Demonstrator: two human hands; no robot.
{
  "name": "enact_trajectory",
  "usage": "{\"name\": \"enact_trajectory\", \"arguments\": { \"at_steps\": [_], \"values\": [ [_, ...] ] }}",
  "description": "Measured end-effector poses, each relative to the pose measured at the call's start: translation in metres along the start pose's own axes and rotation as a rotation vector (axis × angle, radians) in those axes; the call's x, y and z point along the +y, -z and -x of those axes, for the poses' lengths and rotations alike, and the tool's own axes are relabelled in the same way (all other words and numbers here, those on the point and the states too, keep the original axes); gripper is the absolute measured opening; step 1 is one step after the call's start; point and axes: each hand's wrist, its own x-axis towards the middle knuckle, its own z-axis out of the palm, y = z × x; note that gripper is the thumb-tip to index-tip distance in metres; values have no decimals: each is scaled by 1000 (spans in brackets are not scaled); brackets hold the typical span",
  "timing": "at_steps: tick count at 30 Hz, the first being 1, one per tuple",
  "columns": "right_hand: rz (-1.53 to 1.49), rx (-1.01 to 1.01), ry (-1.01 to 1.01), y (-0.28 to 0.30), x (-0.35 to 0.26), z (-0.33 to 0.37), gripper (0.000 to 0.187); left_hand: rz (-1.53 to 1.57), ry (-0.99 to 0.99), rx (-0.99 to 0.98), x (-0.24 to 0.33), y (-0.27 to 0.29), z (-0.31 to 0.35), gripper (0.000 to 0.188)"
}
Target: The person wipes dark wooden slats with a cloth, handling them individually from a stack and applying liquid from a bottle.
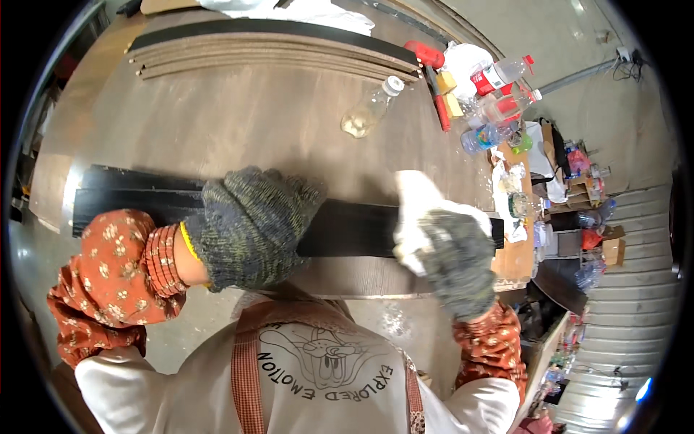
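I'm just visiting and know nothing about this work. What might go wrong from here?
Perhaps these:
1. The black strips lie side by side under the left hand; a weak press might let them slide apart.
2. The right hand has a white cloth against them, which might snag on an edge.
3. A bottle sits on the table just beyond; a wide sweep could knock it.

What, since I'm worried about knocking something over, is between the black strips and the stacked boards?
In the head view, a clear bottle with a white cap is on the table between the black strips and the stacked boards.
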Motion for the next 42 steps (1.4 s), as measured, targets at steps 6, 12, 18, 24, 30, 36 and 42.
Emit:
{"name": "enact_trajectory", "arguments": {
  "at_steps": [6, 12, 18, 24, 30, 36, 42],
  "values": [
    [-1143, 143, -574, -16, -41, -5, 53, 62, -30, 26, -4, -3, 3, 70],
    [136, -5, -46, 4, 13, 5, 40, 4, 20, 33, -3, 1, 18, 70],
    [85, 193, -3, 2, -74, -58, 32, 39, -99, 62, -6, -14, -3, 67],
    [197, 175, -373, -11, 48, 43, 34, 14, -23, 72, -7, -15, 5, 71],
    [227, 287, -209, -21, -31, -8, 37, 23, 26, 9, 1, -7, -4, 73],
    [383, 145, -484, -21, 37, 34, 36, 14, 112, -97, 8, 12, -4, 76],
    [566, 148, -288, -20, 7, 14, 33, 13, 42, -76, 10, 6, -11, 75]
  ]
}}
